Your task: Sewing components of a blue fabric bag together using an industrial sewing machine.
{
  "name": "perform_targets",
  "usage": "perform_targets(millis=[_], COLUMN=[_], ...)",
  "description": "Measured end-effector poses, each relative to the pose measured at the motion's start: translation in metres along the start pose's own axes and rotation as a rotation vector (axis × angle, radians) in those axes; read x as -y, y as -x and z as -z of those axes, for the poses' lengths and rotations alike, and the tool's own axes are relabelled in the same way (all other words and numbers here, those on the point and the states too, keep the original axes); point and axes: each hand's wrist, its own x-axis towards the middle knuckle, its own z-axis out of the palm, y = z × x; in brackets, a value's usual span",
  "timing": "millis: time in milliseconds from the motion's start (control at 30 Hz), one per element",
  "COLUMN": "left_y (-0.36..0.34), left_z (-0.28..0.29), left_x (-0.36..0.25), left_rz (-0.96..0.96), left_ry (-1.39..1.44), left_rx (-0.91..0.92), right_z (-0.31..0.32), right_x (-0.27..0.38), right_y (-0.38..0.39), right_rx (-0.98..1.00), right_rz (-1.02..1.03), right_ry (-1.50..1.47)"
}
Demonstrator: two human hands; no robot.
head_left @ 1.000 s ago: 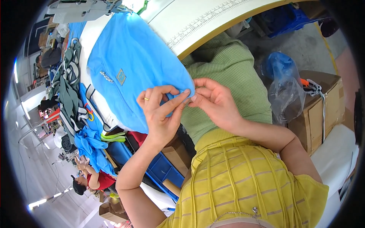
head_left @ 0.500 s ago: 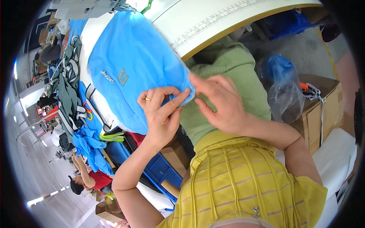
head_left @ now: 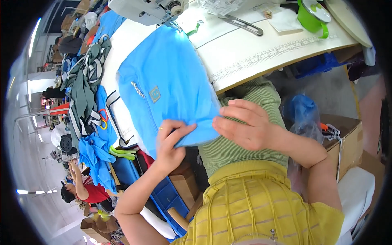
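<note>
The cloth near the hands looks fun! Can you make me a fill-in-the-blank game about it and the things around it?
1. The left hand and the right hand both hold cloth that is coloured ____.
2. The small square patch on the cloth is nearer to the ____ hand.
3. The far end of the cloth lies under the sewing machine, whose light is switched ____.
4. The body of the lidded mug on the table is coloured ____.

Missing words: blue; left; on; green.

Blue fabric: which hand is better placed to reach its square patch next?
Left, I'd judge: the left hand touches the blue fabric nearer the square patch; the right hand is at the fabric's right edge, farther off.
</note>
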Motion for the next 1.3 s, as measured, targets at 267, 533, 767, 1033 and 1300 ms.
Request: perform_targets(millis=[267,533,767,1033,1300], left_y=[-0.029,-0.047,-0.113,-0.185,-0.197], left_z=[0.055,0.053,0.039,-0.007,-0.006], left_x=[0.048,0.150,0.084,0.086,0.087], left_rz=[0.117,0.298,-0.007,-0.039,-0.125], left_ry=[0.215,-0.316,-0.159,0.068,0.009], left_rx=[0.176,0.024,-0.295,0.048,-0.005], right_z=[-0.005,-0.008,-0.006,-0.003,-0.004], right_x=[-0.001,0.004,0.005,0.006,0.002], right_y=[0.001,-0.005,-0.007,-0.005,-0.006], right_rx=[0.221,0.316,0.321,0.345,0.359], right_rz=[0.029,0.029,0.022,0.010,0.006], right_ry=[-0.059,-0.056,-0.055,-0.042,-0.088])
